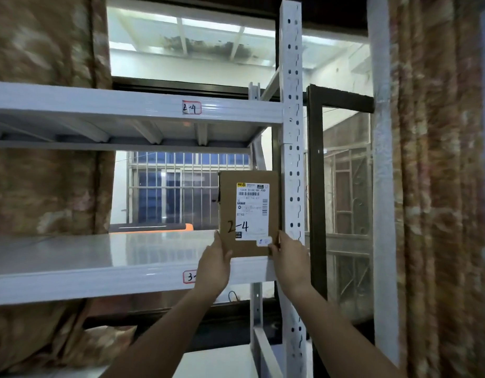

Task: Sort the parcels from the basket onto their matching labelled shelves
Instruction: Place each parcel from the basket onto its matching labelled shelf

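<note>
A flat brown cardboard parcel stands upright at the right end of the middle white shelf, against the rack's perforated post. Its white shipping label has "2-4" handwritten on it. My left hand grips the parcel's lower left edge and my right hand grips its lower right corner. The beam above carries a red-bordered tag reading "2-4". My left hand partly covers the tag on the middle shelf's beam, which starts with "3-". The basket is out of view.
A window with bars shows behind the rack. Patterned curtains hang at the left and right. A dark window frame stands right of the post. An orange object lies beyond the shelf's back edge.
</note>
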A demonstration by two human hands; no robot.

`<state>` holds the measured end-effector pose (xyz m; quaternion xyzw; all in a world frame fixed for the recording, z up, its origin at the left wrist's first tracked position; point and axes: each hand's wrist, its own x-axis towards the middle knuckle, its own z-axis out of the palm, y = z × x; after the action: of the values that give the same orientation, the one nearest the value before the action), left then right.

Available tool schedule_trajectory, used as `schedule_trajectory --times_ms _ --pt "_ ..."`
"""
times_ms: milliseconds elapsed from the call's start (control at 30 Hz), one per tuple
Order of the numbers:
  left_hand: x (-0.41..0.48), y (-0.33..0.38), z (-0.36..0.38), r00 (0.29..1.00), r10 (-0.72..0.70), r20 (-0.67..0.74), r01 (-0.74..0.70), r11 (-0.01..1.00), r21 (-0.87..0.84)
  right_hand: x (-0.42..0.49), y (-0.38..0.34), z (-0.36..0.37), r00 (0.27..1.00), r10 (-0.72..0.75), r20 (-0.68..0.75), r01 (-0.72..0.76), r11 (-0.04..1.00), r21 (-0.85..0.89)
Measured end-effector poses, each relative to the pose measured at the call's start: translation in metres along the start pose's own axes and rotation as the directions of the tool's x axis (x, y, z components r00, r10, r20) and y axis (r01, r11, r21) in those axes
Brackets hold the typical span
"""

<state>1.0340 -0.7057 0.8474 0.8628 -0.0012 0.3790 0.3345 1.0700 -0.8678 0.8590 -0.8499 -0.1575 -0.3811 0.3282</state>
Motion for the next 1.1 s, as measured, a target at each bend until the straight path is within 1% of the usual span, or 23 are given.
schedule_trajectory --times_ms 100,167,233,300,367,467,500,567,633,667,733,767,867,1000,1100 --pt "-0.003 0.001 -0.003 0.997 0.000 0.078 0.000 1.000 0.006 -0.005 0.003 -0.005 1.000 -0.002 -0.003 0.002 0.999 0.047" --pt "-0.008 -0.001 -0.007 0.995 -0.006 0.099 0.003 0.999 0.032 -0.008 0.003 -0.010 0.999 -0.005 -0.041 0.008 0.997 0.083" --pt "-0.012 -0.009 -0.014 0.996 -0.040 0.085 0.027 0.988 0.149 -0.010 0.003 -0.015 0.993 -0.029 -0.113 0.037 0.997 0.071" --pt "-0.017 -0.019 -0.026 0.996 -0.049 0.078 0.021 0.946 0.325 -0.011 -0.001 -0.018 0.978 -0.134 -0.160 0.132 0.991 -0.024" --pt "-0.020 -0.028 -0.044 0.996 -0.040 0.082 -0.005 0.874 0.485 -0.011 -0.014 -0.019 0.954 -0.257 -0.155 0.252 0.966 -0.049" --pt "-0.031 -0.040 -0.086 0.994 -0.042 0.100 -0.039 0.718 0.695 -0.015 -0.050 -0.016 0.897 -0.438 -0.066 0.436 0.899 -0.036" --pt "-0.036 -0.043 -0.104 0.993 -0.057 0.104 -0.038 0.676 0.736 -0.018 -0.065 -0.013 0.872 -0.489 -0.011 0.489 0.872 -0.021" --pt "-0.049 -0.047 -0.139 0.990 -0.098 0.102 -0.018 0.631 0.775 -0.025 -0.096 -0.007 0.829 -0.544 0.128 0.545 0.838 0.033" --pt "-0.067 -0.050 -0.175 0.984 -0.136 0.119 -0.012 0.605 0.796 -0.035 -0.130 0.000 0.783 -0.570 0.250 0.567 0.818 0.091" --pt "-0.077 -0.053 -0.195 0.979 -0.166 0.119 0.007 0.613 0.790 -0.042 -0.148 0.005 0.757 -0.581 0.300 0.575 0.810 0.116" --pt "-0.097 -0.059 -0.232 0.966 -0.245 0.087 0.094 0.641 0.762 -0.056 -0.182 0.011 0.705 -0.583 0.405 0.577 0.803 0.153" --pt "-0.109 -0.061 -0.253 0.957 -0.282 0.067 0.136 0.639 0.757 -0.064 -0.200 0.014 0.672 -0.578 0.463 0.574 0.802 0.166" --pt "-0.150 -0.071 -0.319 0.924 -0.383 0.011 0.239 0.597 0.766 -0.093 -0.252 0.019 0.573 -0.542 0.615 0.562 0.806 0.187" --pt "-0.219 -0.087 -0.418 0.869 -0.485 -0.096 0.357 0.481 0.800 -0.143 -0.328 0.021 0.477 -0.541 0.693 0.535 0.804 0.260" --pt "-0.262 -0.094 -0.479 0.851 -0.500 -0.164 0.405 0.422 0.811 -0.181 -0.379 0.019 0.439 -0.569 0.695 0.542 0.785 0.300"
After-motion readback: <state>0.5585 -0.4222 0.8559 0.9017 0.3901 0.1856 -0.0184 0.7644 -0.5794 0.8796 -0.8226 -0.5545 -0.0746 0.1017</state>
